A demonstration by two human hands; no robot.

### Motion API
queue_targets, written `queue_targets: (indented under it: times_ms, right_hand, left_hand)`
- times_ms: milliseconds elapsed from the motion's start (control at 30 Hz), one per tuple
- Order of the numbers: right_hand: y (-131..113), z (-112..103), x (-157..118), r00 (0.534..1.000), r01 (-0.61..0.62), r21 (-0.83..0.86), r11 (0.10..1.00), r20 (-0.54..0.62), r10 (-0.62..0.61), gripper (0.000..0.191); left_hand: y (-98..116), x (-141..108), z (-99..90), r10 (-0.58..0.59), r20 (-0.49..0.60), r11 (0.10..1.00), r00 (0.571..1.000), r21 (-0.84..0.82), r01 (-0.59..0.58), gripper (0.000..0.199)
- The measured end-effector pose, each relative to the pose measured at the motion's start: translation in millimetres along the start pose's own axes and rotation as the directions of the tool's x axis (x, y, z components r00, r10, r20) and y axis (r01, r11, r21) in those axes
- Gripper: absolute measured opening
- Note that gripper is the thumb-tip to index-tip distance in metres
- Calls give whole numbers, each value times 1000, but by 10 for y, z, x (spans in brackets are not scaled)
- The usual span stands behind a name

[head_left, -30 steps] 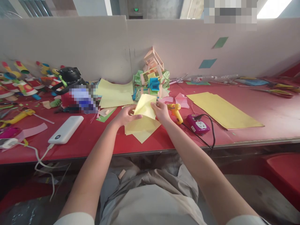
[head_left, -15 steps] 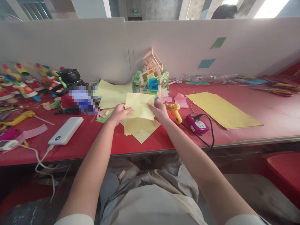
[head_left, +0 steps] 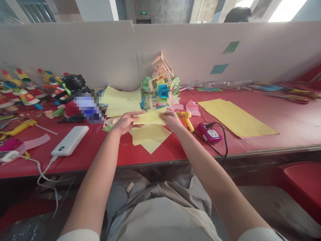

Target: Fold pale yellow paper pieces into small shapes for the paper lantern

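A sheet of pale yellow paper (head_left: 150, 117) is held between my two hands above the red table. My left hand (head_left: 126, 122) grips its left edge, thumb on top. At the right edge, my right hand (head_left: 172, 119) pinches it with the thumb toward the middle. The sheet looks foreshortened, and I cannot tell whether it is folded. Beneath it lie more yellow sheets (head_left: 151, 139), one with a corner pointing toward me. Just right of my right hand lies a yellow glue gun (head_left: 186, 119). Behind the sheet stands a pile of coloured folded paper and small wooden frames (head_left: 163, 78).
A purple socket block (head_left: 210, 133) with a black cable sits right of the glue gun. Yellow sheets (head_left: 238, 118) are stacked farther right. At left are a white power bank (head_left: 70, 140), a black-lidded bottle (head_left: 74, 83) and paper figures (head_left: 22, 90). A grey partition (head_left: 100, 53) closes off the back.
The held yellow sheet has gone from facing me upright to a flatter, shorter-looking shape. Both hands stay on its sides, and my left hand has turned slightly.
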State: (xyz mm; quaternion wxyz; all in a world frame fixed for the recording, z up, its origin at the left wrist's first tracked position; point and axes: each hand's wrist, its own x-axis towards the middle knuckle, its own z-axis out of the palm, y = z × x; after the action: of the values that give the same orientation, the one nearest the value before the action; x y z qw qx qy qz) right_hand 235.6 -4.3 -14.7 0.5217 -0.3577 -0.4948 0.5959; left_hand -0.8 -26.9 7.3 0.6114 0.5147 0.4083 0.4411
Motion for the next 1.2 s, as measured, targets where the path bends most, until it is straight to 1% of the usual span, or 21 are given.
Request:
queue_targets:
  times_ms: [67, 200, 267, 333, 400, 467, 567, 667, 767, 833, 900, 1000, 1100, 1133, 1200]
  right_hand:
    - [-37, 8, -16, 999, -19, 22, 1000, -39, 20, 11]
    - [-61, 34, -41, 1000, 8, 91, 996, -22, -6, 13]
    - [-44, 42, -45, 1000, 26, 99, 995, -17, -24, 13]
    - [-18, 46, -44, 999, 36, 71, 997, -14, -35, 12]
    - [6, 49, -38, 999, 40, 36, 999, -5, -39, 15]
    - [13, 57, -30, 998, 58, 40, 997, -16, -58, 21]
    - [-12, 82, -18, 996, 68, 103, 992, -68, -61, 31]
    - [-46, 112, -21, 998, 13, 149, 989, -69, -2, 42]
    - [-48, 128, -36, 999, -25, 152, 988, -42, 32, 45]
    - [-32, 120, -42, 999, -32, 123, 992, -35, 36, 43]
    - [-7, 97, -38, 999, -35, 73, 997, -34, 38, 39]
    - [36, 47, -13, 998, -39, 2, 999, -51, 39, 36]
    - [74, 7, 12, 997, -33, -66, 997, -69, 28, 39]
    - [83, 0, 15, 998, -26, -95, 995, -68, 20, 41]
    - [88, -2, 7, 998, -6, -158, 987, -58, -3, 45]
  left_hand:
    - [18, -12, -19, -30, 54, 998, 998, -56, 33, 31]
    - [53, -36, -35, -61, 190, 984, 980, -153, 91, 35]
    - [44, -42, -24, -71, 198, 984, 978, -146, 101, 38]
    - [6, -35, 0, -88, 146, 993, 985, -65, 98, 36]
    - [-48, -16, 29, -101, 83, 994, 991, 56, 97, 36]
    - [-93, 8, 52, -82, 31, 989, 996, 124, 78, 44]
    - [-113, 36, 70, -19, -63, 994, 998, 109, 26, 55]
    - [-101, 50, 81, 47, -166, 995, 985, 90, -33, 68]
    - [-119, 66, 107, 96, -195, 992, 976, 94, -79, 75]
    - [-149, 78, 136, 111, -173, 990, 979, 109, -92, 74]
    - [-179, 82, 175, 104, -128, 988, 986, 124, -88, 75]
    - [-203, 72, 244, 45, -20, 991, 999, 130, -42, 75]
    - [-214, 63, 299, 9, 68, 992, 998, 126, -18, 66]
    - [-216, 64, 311, 15, 79, 992, 997, 122, -25, 62]
    - [-219, 70, 329, 51, 61, 991, 997, 119, -58, 59]
